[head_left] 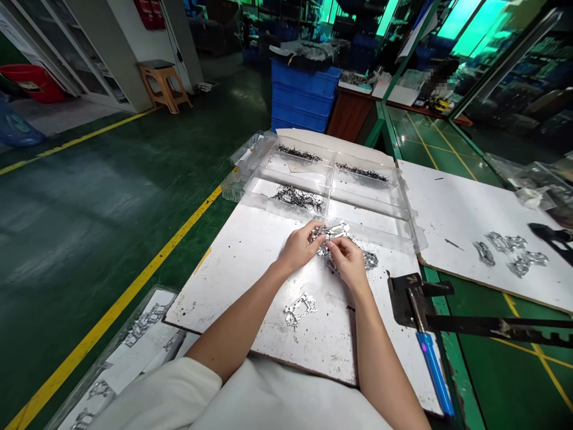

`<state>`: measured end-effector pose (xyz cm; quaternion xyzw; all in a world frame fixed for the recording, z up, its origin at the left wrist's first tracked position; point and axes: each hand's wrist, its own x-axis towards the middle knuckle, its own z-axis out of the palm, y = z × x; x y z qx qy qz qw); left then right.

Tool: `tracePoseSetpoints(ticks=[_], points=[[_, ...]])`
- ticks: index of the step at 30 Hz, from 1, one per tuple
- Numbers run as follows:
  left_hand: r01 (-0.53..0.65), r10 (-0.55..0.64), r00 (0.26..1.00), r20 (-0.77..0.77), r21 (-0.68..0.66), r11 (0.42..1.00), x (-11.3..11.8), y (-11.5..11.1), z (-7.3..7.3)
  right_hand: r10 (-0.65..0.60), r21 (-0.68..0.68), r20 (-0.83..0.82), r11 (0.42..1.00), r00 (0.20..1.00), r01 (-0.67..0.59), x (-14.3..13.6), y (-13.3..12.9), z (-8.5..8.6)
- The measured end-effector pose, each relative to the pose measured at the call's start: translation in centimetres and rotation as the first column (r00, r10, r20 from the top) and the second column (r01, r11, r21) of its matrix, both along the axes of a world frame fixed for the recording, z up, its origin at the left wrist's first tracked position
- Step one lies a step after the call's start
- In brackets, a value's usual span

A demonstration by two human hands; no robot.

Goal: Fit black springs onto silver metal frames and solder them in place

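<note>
Several Things Crowding the White Surface [237,263]

The left hand [301,246] is holding a silver openwork metal part [319,234] mid-surface; the right hand [350,258] is pinching narrowly at it, its grip unclear. A clear, divided plastic tray [367,204] is blocking the far side, a blue-handled black metal tool [432,364] the right edge.

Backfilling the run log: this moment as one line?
left hand: holding metal part; right hand: fingertips at same part; clear tray: beyond, black pieces inside; metal frame: on white tabletop
</note>
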<state>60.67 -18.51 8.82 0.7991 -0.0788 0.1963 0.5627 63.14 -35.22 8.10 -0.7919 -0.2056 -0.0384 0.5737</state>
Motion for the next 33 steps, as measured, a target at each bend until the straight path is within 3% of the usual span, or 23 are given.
tracePoseSetpoints(ticks=[16, 22, 26, 29, 33], points=[[0.016, -0.02, 0.999, 0.03, 0.138, 0.99, -0.1, -0.1, 0.0, -0.004, -0.049, 0.037, 0.999, 0.999, 0.006, 0.2, 0.0, -0.3], [-0.012, 0.004, 0.998, 0.065, 0.112, 0.994, -0.1, -0.2, -0.1, 0.028, -0.095, 0.177, 0.995, 0.984, -0.011, 0.0, 0.1, 0.2], [-0.028, 0.025, 0.996, 0.089, 0.029, 0.999, 0.1, -0.3, 0.0, 0.047, -0.136, 0.265, 0.991, 0.963, -0.011, -0.2, 0.3, 0.3], [-0.017, 0.028, 0.995, 0.098, -0.12, 0.993, 0.2, -0.2, 0.1, 0.037, -0.141, 0.255, 0.99, 0.966, -0.001, -0.2, 0.5, 0.3], [0.041, -0.024, 0.998, 0.055, -0.333, 0.942, 0.4, -0.2, 0.0, 0.032, -0.086, 0.174, 0.996, 0.984, -0.017, -0.3, 0.8, 0.5]])
